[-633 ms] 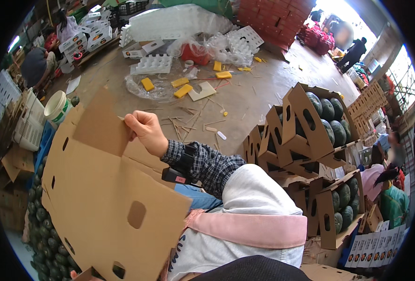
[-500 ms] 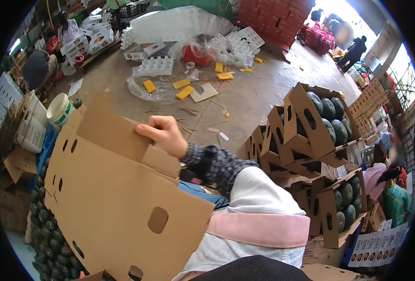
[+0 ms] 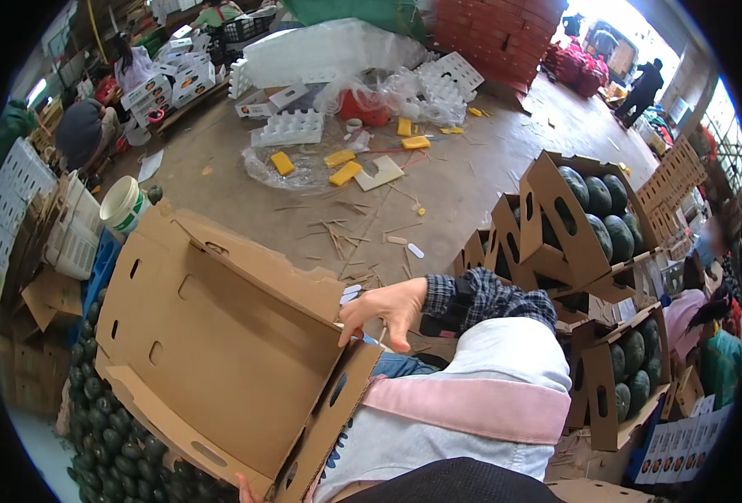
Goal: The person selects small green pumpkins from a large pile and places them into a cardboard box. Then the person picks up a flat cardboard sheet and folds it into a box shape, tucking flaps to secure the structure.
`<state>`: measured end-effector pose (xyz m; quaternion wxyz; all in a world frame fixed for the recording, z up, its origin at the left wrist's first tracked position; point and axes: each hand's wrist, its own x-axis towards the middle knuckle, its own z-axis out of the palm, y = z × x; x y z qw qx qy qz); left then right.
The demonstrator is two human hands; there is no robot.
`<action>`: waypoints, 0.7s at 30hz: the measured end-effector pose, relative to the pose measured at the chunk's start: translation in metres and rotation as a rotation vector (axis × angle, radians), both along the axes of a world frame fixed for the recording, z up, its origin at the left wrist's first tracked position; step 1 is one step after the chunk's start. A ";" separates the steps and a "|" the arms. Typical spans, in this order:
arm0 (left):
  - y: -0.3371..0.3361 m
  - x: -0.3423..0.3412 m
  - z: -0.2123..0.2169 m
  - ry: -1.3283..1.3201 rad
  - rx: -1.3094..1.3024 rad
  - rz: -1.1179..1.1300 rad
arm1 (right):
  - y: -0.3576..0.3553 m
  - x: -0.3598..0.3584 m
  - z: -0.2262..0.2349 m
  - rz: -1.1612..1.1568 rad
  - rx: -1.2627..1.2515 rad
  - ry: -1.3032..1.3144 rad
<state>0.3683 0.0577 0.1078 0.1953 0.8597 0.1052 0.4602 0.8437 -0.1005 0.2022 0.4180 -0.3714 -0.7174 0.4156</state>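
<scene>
A brown cardboard box (image 3: pixel 220 335) with punched holes is held open and tilted in front of me, its inside facing up. My right hand (image 3: pixel 385 310), on a plaid-sleeved arm under a white and pink sleeve cover, grips the box's right end flap at the upper corner. Only the fingertips of my left hand (image 3: pixel 243 488) show, at the box's lower edge, holding it from beneath. Below the box lies a heap of dark green fruit (image 3: pixel 111 448).
Cardboard boxes of dark green melons (image 3: pixel 601 218) stand stacked at my right. On the concrete floor ahead lie white foam trays (image 3: pixel 291 127), yellow blocks, plastic film and wood splinters. A white bucket (image 3: pixel 124 204) and flattened cartons sit at the left. Other people work far back.
The box has turned and dropped lower, now showing its inside. My right hand slid from the box's top edge down to the right end flap.
</scene>
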 end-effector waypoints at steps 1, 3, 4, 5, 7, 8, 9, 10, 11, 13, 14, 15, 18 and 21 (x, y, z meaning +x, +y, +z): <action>-0.005 0.000 -0.001 0.014 -0.010 0.027 | -0.001 -0.002 -0.003 -0.077 0.017 -0.056; -0.015 0.002 -0.002 0.030 -0.055 0.115 | -0.002 -0.005 -0.012 -0.229 0.051 -0.169; -0.018 0.003 -0.001 0.039 -0.094 0.186 | 0.001 -0.014 -0.025 -0.354 0.152 -0.159; -0.023 0.002 -0.001 0.048 -0.144 0.275 | 0.008 -0.019 -0.033 -0.445 0.216 -0.179; -0.024 0.007 0.000 0.055 -0.291 0.511 | 0.012 -0.026 -0.037 -0.627 0.035 -0.299; -0.023 0.011 0.003 0.065 -0.354 0.619 | 0.016 -0.033 -0.029 -0.729 -0.051 -0.267; -0.020 0.015 0.008 0.086 -0.401 0.712 | 0.019 -0.041 -0.020 -0.832 -0.139 -0.234; -0.018 0.018 0.017 0.148 -0.390 0.753 | 0.025 -0.047 -0.010 -0.932 -0.224 -0.198; -0.019 0.026 0.025 0.250 -0.350 0.778 | 0.030 -0.050 -0.005 -0.932 0.100 -0.404; -0.027 0.039 0.051 0.546 -0.125 0.762 | 0.043 -0.053 0.004 -0.856 0.762 -0.799; -0.039 0.056 0.074 0.709 0.082 0.747 | 0.044 -0.057 0.006 -0.718 0.709 -0.877; -0.050 0.072 0.097 0.874 0.298 0.725 | 0.045 -0.064 0.005 -0.578 0.651 -0.938; -0.047 0.093 0.122 1.120 0.104 0.471 | 0.069 -0.065 -0.021 -0.119 0.282 -1.030; -0.021 0.080 0.108 1.174 -0.095 0.071 | 0.098 -0.067 -0.037 0.206 0.119 -1.014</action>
